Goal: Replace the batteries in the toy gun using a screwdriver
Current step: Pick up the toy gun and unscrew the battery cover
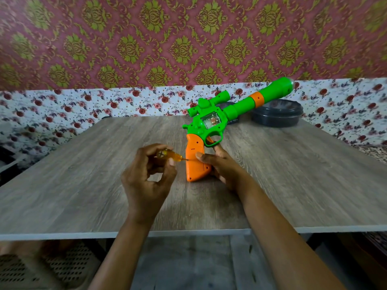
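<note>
Screwdriver (169, 156) sits pinched in your left hand (146, 176), its tip touching the orange grip of the toy gun (221, 116). Your right hand (222, 167) clasps that grip, butt down on the table (83, 174), barrel angled up and away.

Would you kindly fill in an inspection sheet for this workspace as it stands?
Surface: wood-grain table, seen to its near edge.
Job's things: toy gun stands on its orange grip, barrel tilted up to the right; screwdriver tip at the grip's left edge; no batteries seen.
Clutter: dark round container at the far right, behind the barrel.
Grippers: left hand pinches the screwdriver; right hand holds the grip, thumb on its face.
Cables: nothing seen.
Surroundings: patterned wall; floral cloth below it.
</note>
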